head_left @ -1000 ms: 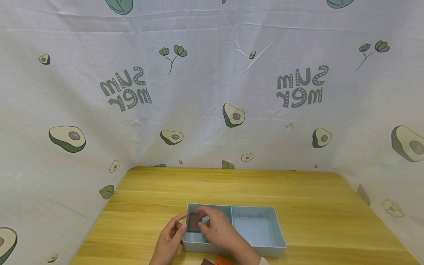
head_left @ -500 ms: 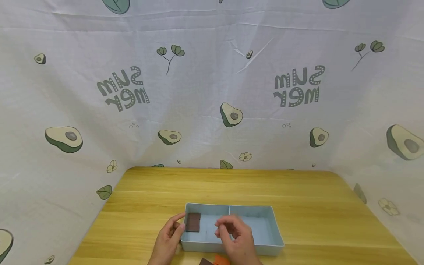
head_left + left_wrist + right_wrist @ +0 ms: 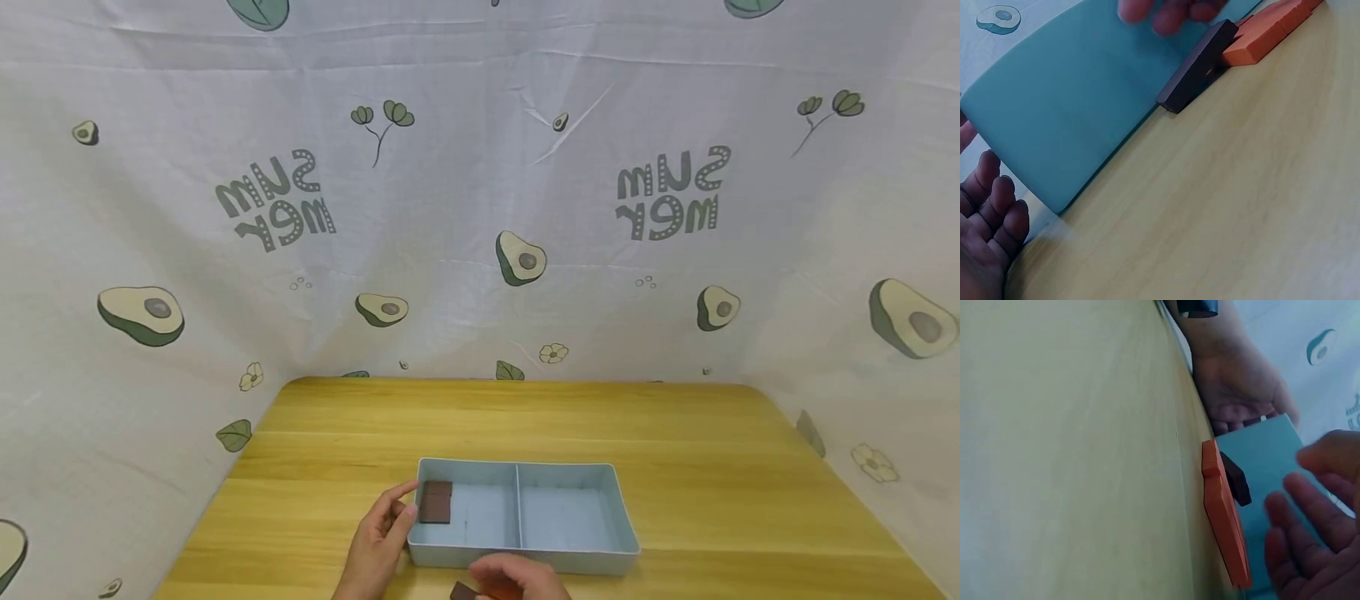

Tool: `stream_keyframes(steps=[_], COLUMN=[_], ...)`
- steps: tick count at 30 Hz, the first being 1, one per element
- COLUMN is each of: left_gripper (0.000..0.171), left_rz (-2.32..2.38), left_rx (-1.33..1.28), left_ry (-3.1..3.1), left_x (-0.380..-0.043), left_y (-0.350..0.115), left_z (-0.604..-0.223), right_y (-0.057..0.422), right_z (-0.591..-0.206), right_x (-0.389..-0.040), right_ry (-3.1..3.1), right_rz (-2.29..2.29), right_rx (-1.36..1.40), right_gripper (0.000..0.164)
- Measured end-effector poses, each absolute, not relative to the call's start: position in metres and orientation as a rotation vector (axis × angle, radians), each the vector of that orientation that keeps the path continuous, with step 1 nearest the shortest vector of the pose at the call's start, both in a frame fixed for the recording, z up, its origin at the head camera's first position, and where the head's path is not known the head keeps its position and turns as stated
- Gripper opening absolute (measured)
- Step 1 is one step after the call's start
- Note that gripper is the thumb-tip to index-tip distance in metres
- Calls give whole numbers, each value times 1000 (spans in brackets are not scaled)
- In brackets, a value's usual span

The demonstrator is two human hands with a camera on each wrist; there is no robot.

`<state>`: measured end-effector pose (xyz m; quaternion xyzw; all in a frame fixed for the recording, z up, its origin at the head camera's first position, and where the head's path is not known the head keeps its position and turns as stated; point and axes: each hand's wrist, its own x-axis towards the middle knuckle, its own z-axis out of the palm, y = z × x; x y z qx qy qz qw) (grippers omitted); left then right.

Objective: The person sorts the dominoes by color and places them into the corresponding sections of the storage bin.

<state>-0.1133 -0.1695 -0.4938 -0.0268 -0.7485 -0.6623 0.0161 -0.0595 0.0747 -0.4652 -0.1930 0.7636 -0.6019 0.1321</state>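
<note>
A light blue box [image 3: 555, 560] with two compartments stands on the wooden table. Dark brown flat blocks [image 3: 435, 502] lie against the left wall of its left compartment. My left hand [image 3: 378, 537] rests its thumb and index fingertips at the box's left end, other fingers loosely bent. In front of the box, my right hand [image 3: 525, 575] hovers with parted fingers, nothing between them. Below it are orange flat blocks [image 3: 1224, 515] and a tilted dark brown block [image 3: 1197, 67], close to the box's front wall. In the head view the right hand partly hides the orange blocks.
A thin divider [image 3: 518, 507] splits the box, and its right compartment shows a bare floor. Wooden tabletop [image 3: 720, 467] extends to the right and behind. A white cloth [image 3: 450, 192] printed with avocados hangs around the back and sides.
My right hand has let go of the brown block in the left compartment, drawn back over the divider and come down in front of the box. The left hand stays at the box's left end.
</note>
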Motion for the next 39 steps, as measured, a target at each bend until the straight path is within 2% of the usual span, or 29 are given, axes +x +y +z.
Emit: stream_keyframes(steps=[3,9,18,26,32,39], left_gripper=[35,36,36,34,35,35], left_rz=[-2070,-2079,-2072,-2069,-2051,-2033], left_rx=[-76,-62,-86,-39,-70,-68], left_ry=[-2330,-2334,-2330,-2358,-2353,-2375], left_x=[-113,-113,-113,-112,-111,-112], left_y=[-170,-170,-170,-169,-170,-170], left_z=[-494,-494,-493,-494,-494,-496], right_y=[79,81,77,78,76,77], right_z=[-475,-487,-494,-497,-490,-463], right_x=[-65,-67,-67,-68,-64,-59], right_ry=[2252,2514,2716,2822,2665,2307], right_rz=[-1644,-1441,-1319,-1196,-1422,-1735], right_rx=[-713,-1048,-1220,-1295,-1218,-861], right_gripper=[31,23,17,17,17,23])
